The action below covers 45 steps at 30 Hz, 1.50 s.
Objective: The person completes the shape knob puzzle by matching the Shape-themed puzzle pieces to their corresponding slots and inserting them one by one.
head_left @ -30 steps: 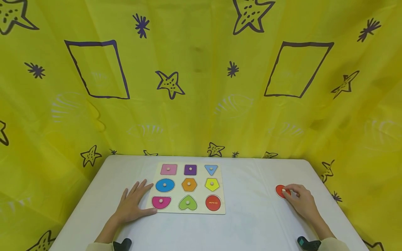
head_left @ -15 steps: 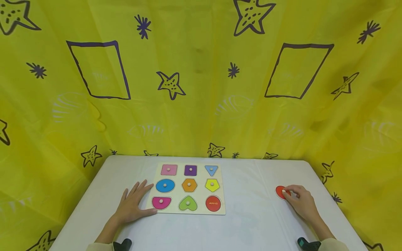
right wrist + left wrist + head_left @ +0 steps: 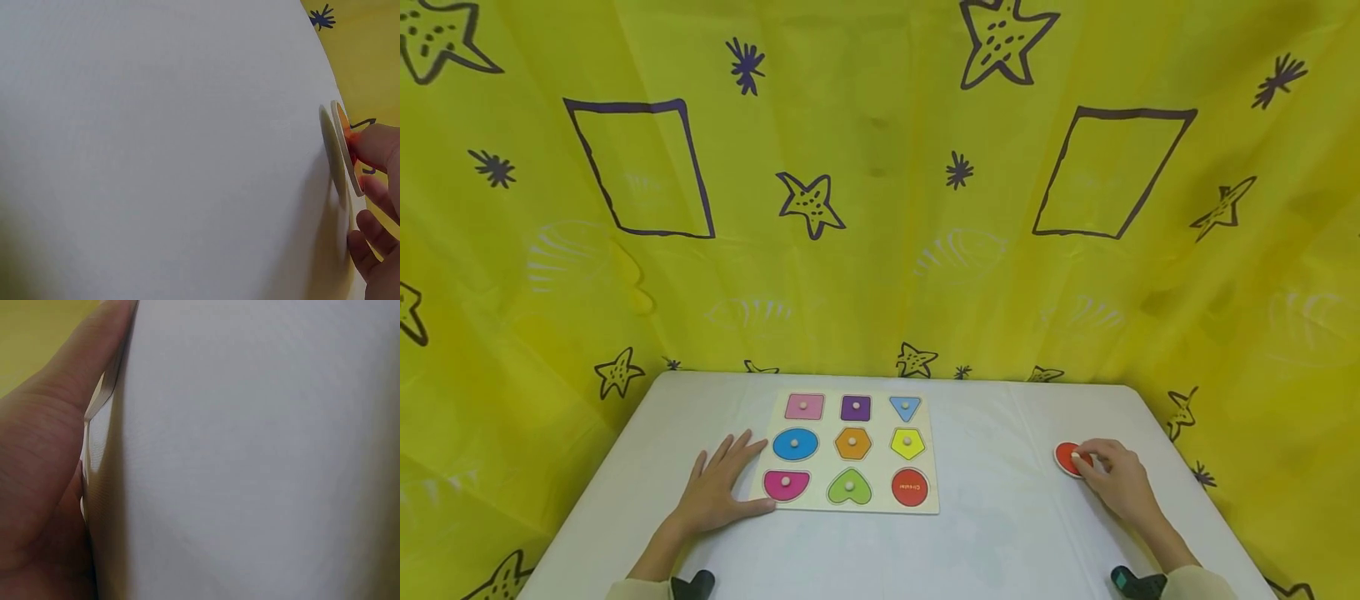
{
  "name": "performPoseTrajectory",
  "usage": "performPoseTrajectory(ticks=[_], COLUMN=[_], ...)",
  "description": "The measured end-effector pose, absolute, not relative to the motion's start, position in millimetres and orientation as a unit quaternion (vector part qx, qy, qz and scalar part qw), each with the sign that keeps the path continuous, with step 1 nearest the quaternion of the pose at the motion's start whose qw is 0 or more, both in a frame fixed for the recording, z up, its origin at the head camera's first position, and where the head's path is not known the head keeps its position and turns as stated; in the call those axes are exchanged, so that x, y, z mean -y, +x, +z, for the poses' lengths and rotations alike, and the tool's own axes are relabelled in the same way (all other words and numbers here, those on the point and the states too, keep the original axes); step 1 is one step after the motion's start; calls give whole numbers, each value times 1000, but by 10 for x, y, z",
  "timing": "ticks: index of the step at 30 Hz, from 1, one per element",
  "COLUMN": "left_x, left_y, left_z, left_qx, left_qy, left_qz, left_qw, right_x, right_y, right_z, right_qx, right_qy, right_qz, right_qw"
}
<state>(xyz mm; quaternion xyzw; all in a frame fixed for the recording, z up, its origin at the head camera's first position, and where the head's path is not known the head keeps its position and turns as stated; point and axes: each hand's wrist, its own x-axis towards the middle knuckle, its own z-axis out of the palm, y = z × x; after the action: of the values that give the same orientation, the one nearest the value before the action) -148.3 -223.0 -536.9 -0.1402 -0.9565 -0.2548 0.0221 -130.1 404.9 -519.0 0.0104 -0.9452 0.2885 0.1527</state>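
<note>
My right hand (image 3: 1117, 483) pinches the small knob of a round red puzzle piece (image 3: 1065, 458) at the right of the table. In the right wrist view the red puzzle piece (image 3: 343, 140) is tilted just off the white surface, its shadow beside it. My left hand (image 3: 711, 492) lies spread at the left edge of a wooden shape puzzle board (image 3: 880, 498), thumb and fingertips on its edge. Several knobbed shapes sit in the board, among them a green heart (image 3: 849, 487) and a yellow pentagon (image 3: 907, 443). A red circular recess (image 3: 910, 487) marked with lettering has no knob.
The white table (image 3: 992, 533) has a yellow patterned curtain (image 3: 880, 275) behind it and at both sides. Dark wrist straps (image 3: 692, 585) show at the sleeves.
My right hand has lifted the red puzzle piece slightly from the table and shifted it a little to the left. The left hand and the board stay in place.
</note>
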Motion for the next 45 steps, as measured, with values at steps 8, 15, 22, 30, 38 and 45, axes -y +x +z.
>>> performPoseTrajectory(ticks=[8, 15, 22, 30, 38, 45], left_x=[2243, 2241, 2237, 2219, 2219, 2242], left_y=[-1492, -1489, -1507, -1466, -1473, -1499], left_z=[-5423, -5423, -5423, -5340, -5334, -5440], left_qx=[953, 953, 956, 956, 958, 956], left_qy=[-149, -142, -137, -140, -130, -137], left_qz=[-260, -264, -259, -257, -254, -258], left_qw=[39, 35, 21, 23, 9, 32], right_x=[-3883, -3667, -3452, -3168, -2896, -2662], right_y=[-1368, -1469, -1574, -1659, -1671, -1663], right_z=[-5045, -4924, -4840, -4837, -4824, -4842], right_qx=[944, 939, 928, 915, 911, 908], right_qy=[22, 42, 82, 122, 134, 129], right_qz=[302, 311, 322, 345, 362, 378], right_qw=[133, 139, 167, 168, 146, 124])
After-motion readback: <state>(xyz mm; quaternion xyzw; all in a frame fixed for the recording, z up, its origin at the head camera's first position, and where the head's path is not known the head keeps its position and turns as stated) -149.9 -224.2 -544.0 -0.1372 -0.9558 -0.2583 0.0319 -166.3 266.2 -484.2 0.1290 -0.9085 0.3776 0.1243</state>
